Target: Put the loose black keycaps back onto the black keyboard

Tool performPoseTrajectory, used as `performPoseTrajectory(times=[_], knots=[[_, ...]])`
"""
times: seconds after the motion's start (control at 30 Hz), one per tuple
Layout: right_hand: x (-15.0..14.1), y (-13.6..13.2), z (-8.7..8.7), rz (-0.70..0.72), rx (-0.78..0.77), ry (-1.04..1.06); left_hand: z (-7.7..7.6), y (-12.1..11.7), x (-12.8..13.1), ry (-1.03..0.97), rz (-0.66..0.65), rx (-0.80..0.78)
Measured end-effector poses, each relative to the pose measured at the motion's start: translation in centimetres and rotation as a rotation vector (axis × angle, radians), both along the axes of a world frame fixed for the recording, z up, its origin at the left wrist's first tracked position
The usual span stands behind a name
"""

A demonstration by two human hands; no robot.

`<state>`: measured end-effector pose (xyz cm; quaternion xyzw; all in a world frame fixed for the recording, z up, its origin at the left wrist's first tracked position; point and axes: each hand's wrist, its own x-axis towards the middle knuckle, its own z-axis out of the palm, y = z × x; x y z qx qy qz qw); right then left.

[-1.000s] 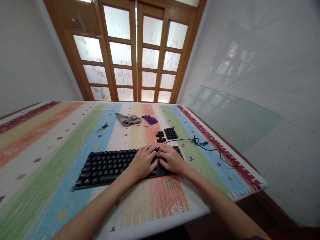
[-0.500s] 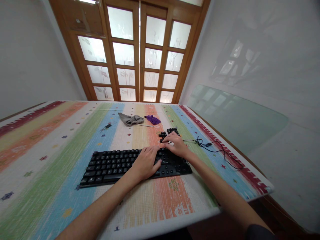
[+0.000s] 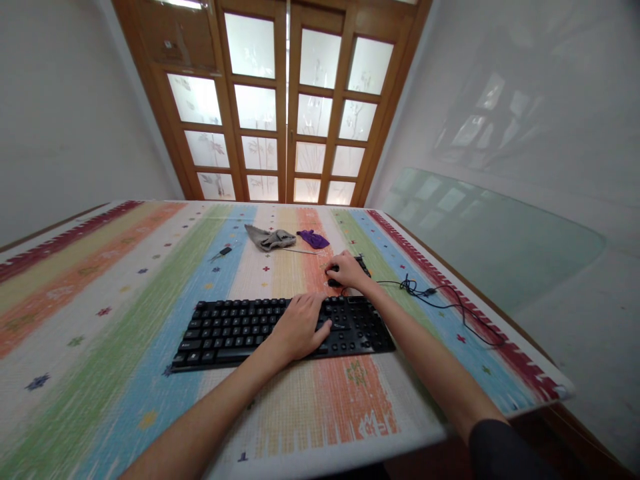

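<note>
A black keyboard (image 3: 235,333) lies on the table; the sockets on its right part show bare, without keycaps. Across the keyboard rests my left hand (image 3: 300,327), laid flat with the fingers toward the far edge and the thumb spread over the bare part. My right hand (image 3: 349,272) is beyond the keyboard's far edge, above a group of loose black keycaps (image 3: 365,265). Its thumb and fingertips are pinched together around a small dark piece that looks like a keycap (image 3: 333,268). The hand hides most of the loose keycaps.
A tangled black cable (image 3: 413,287) runs to the right. Further back lie a grey cloth (image 3: 270,239), a purple cloth (image 3: 313,239), a thin rod (image 3: 300,251) and a small dark key-like object (image 3: 224,253). The striped tablecloth (image 3: 115,320) covers the table, beside a white wall.
My right hand has moved from the keyboard's far edge out to the loose keycaps, with its fingertips closing there. The left hand has stayed on the keyboard. The view has shifted slightly.
</note>
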<state>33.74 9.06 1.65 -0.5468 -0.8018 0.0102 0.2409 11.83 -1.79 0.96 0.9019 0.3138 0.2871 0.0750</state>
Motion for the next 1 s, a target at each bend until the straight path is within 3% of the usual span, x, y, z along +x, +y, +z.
performPoseTrajectory(times=[0.27, 0.37, 0.5, 0.67, 1.0], knots=[[-0.6, -0.9, 0.6, 0.029, 0.047, 0.053, -0.1, 0.1, 0.0, -0.013, -0.010, 0.008], [-0.6, -3.4, 1.5, 0.085, 0.088, 0.104, -0.1, 0.1, 0.0, -0.007, -0.010, 0.009], [-0.4, -8.5, 2.1, 0.275, 0.171, 0.250, -0.1, 0.1, 0.0, -0.029, -0.016, 0.010], [-0.6, -13.0, 1.2, 0.341, 0.073, 0.366, 0.0, 0.2, 0.0, -0.064, -0.031, -0.011], [-1.3, -13.8, 0.0, 0.382, 0.128, 0.307, 0.4, 0.1, 0.0, -0.043, -0.030, -0.014]])
